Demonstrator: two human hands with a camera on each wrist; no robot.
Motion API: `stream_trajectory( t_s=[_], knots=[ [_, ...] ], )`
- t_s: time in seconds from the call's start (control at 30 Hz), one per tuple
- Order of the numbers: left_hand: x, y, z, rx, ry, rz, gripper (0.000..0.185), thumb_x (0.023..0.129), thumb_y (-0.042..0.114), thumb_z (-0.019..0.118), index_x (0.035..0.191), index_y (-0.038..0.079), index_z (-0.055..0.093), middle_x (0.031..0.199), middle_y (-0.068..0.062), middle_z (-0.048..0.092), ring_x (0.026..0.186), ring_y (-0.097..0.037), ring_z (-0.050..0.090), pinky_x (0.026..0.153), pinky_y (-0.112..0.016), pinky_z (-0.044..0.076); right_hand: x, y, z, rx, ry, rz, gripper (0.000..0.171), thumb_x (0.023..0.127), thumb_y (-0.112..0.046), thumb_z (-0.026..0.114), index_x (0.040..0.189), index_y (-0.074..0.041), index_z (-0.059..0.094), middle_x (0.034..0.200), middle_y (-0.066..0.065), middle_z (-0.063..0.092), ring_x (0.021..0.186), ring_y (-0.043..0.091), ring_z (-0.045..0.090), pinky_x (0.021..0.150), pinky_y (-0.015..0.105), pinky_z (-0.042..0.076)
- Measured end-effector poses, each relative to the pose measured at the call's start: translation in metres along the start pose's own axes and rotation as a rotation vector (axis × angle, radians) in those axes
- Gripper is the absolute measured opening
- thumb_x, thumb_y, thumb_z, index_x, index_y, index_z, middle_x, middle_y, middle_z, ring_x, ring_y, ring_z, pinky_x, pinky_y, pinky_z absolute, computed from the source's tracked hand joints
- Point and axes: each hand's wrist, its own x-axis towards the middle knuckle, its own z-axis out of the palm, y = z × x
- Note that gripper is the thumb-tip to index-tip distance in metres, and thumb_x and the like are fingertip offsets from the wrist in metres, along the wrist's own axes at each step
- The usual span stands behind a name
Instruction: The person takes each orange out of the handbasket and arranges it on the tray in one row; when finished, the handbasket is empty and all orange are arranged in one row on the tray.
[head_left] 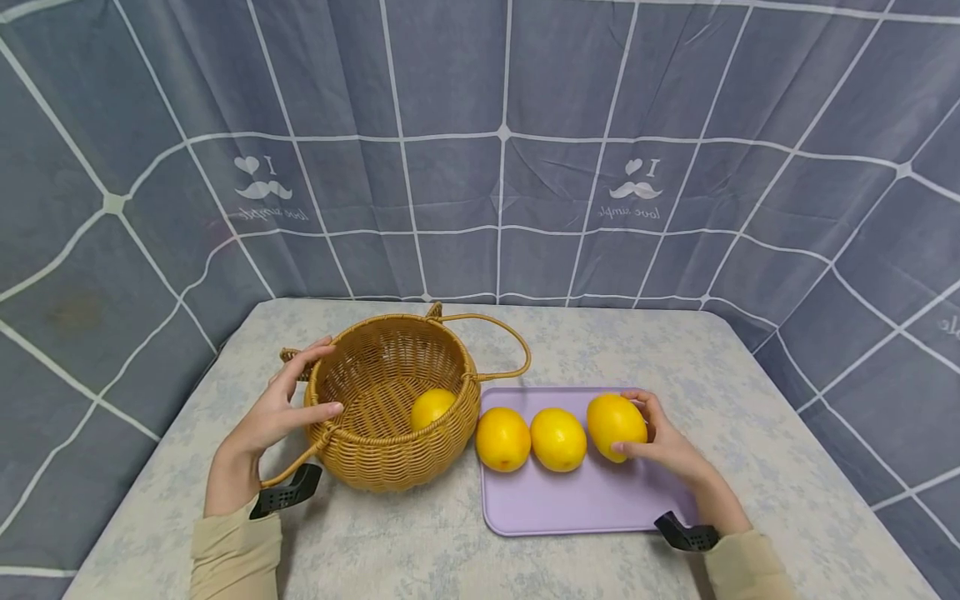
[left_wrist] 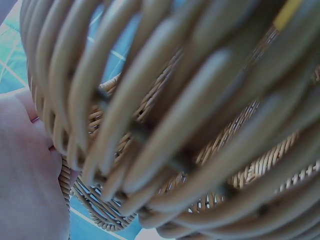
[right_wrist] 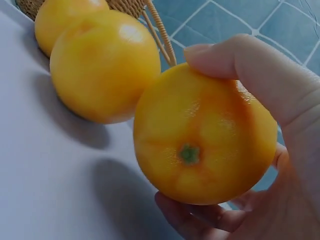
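Note:
My right hand point(head_left: 667, 446) grips an orange point(head_left: 615, 425) at the right part of the lilac tray point(head_left: 570, 508). In the right wrist view, the orange point(right_wrist: 200, 145) shows its green stem end, with the thumb on top and fingers curled beneath; its shadow falls apart from it on the tray. Two more oranges, a left one point(head_left: 503, 439) and a middle one point(head_left: 558, 439), rest on the tray. My left hand point(head_left: 273, 417) holds the wicker basket point(head_left: 390, 462) by its left rim, thumb over the edge. One orange point(head_left: 431, 408) lies inside the basket.
One looped basket handle point(head_left: 517, 333) reaches right, behind the tray's left corner; the other handle point(head_left: 288, 475) hangs by the left wrist. A patterned cloth point(head_left: 405, 550) covers the table. A blue-grey checked curtain point(head_left: 450, 183) surrounds the back and sides.

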Motion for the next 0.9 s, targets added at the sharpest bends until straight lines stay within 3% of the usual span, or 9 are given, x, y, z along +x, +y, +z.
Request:
stream_trajectory(
  t_s=[0.23, 0.53, 0.67, 0.9],
  knots=[
    [-0.0001, -0.0007, 0.0011, -0.003, -0.001, 0.004, 0.075, 0.082, 0.005, 0.071, 0.145, 0.008, 0.031, 0.156, -0.006, 0.014, 0.141, -0.034, 0.001, 0.096, -0.072, 0.005, 0.0001, 0.0097, 0.005, -0.011, -0.032, -0.024, 0.071, 0.079, -0.011, 0.073, 0.132, -0.008, 0.025, 0.124, 0.022, 0.046, 0.102, 0.028, 0.05, 0.087, 0.03, 0.044],
    [0.0006, -0.0004, -0.0003, 0.002, 0.002, 0.001, 0.075, 0.082, 0.005, 0.071, 0.145, 0.008, 0.031, 0.155, -0.005, 0.015, 0.141, -0.033, 0.001, 0.097, -0.071, 0.005, 0.0012, 0.009, 0.0071, 0.01, -0.014, -0.002, 0.07, 0.08, -0.012, 0.072, 0.133, -0.01, 0.027, 0.118, 0.022, 0.052, 0.099, 0.03, 0.053, 0.089, 0.043, 0.041],
    [0.0005, 0.0001, -0.0001, 0.001, 0.003, -0.002, 0.075, 0.082, 0.005, 0.071, 0.145, 0.008, 0.031, 0.155, -0.003, 0.016, 0.141, -0.033, 0.001, 0.097, -0.071, 0.005, 0.0012, 0.0098, 0.007, 0.018, -0.011, 0.008, 0.07, 0.08, -0.011, 0.072, 0.133, -0.01, 0.027, 0.119, 0.023, 0.052, 0.099, 0.03, 0.053, 0.089, 0.041, 0.041],
    [0.0007, 0.0013, -0.0004, 0.001, 0.007, -0.011, 0.075, 0.082, 0.006, 0.071, 0.145, 0.009, 0.031, 0.155, -0.002, 0.016, 0.14, -0.035, 0.003, 0.094, -0.072, 0.008, 0.0007, 0.0107, 0.0071, 0.021, -0.015, -0.006, 0.069, 0.08, -0.011, 0.073, 0.132, -0.009, 0.028, 0.122, 0.023, 0.051, 0.1, 0.026, 0.054, 0.086, 0.028, 0.044]
  ],
)
